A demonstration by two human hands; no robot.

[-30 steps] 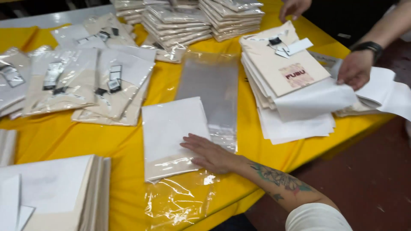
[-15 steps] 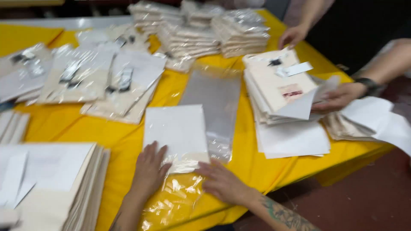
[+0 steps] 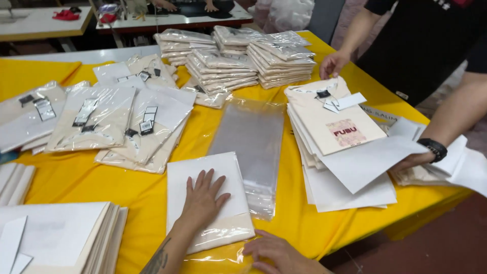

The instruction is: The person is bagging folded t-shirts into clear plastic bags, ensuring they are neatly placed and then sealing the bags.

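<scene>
Left hand [image 3: 203, 199] flat, fingers spread, pressing on folded shirt [image 3: 205, 195] in clear bag, long axis running away across yellow tabletop [image 3: 152, 193]. Right hand [image 3: 279, 252] nearer, half curled, at bag's open near end, holding nothing clearly.

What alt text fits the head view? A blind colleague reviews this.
A person's left hand presses flat on a folded cream garment in a clear bag on a yellow table, right hand at the bag's near edge. A co-worker opposite handles white paper.
</scene>
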